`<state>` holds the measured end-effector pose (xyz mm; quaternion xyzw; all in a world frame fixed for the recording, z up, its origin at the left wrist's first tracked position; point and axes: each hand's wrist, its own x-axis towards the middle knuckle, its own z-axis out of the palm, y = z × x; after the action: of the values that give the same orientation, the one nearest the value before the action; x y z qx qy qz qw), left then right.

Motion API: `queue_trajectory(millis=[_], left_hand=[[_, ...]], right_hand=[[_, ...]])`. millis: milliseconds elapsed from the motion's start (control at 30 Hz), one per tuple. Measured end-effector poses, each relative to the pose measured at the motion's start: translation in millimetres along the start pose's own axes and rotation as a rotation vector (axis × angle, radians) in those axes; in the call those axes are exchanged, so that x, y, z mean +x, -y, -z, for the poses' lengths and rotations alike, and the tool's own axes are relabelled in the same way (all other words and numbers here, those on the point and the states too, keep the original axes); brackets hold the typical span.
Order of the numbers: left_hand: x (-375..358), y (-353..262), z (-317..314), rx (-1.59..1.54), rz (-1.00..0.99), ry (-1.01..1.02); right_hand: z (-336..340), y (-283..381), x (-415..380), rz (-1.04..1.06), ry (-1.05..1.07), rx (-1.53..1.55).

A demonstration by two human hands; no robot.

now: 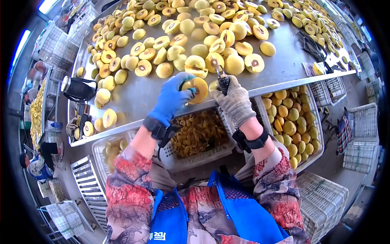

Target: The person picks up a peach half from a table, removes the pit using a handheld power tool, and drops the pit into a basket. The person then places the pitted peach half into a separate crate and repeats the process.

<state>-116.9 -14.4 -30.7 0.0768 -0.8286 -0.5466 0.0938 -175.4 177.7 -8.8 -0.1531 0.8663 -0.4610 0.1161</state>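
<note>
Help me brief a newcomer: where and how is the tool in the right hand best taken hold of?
Probably by its black handle, from the near side of the table, as the right hand grips it. The narrow metal tip points away, leaving the handle toward the near edge.

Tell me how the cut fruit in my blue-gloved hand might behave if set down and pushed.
The cut fruit might rock on its rounded side but sit steadier on its flat cut face. It would probably slide fairly easily, as the metal tabletop looks smooth.
</note>
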Motion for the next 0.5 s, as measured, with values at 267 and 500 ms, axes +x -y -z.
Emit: queue_trajectory(millis=[267,500], left_hand=[[-53.1,-45.8,4.3,-0.203,-0.118,-0.144],[-67.6,-36.2,14.5,0.217,-0.349,-0.171]], right_hand=[[-30.3,12.4,-3.8,-0.054,0.256,0.504],[-41.7,34.2,-18.0,-0.210,0.331,0.828]])
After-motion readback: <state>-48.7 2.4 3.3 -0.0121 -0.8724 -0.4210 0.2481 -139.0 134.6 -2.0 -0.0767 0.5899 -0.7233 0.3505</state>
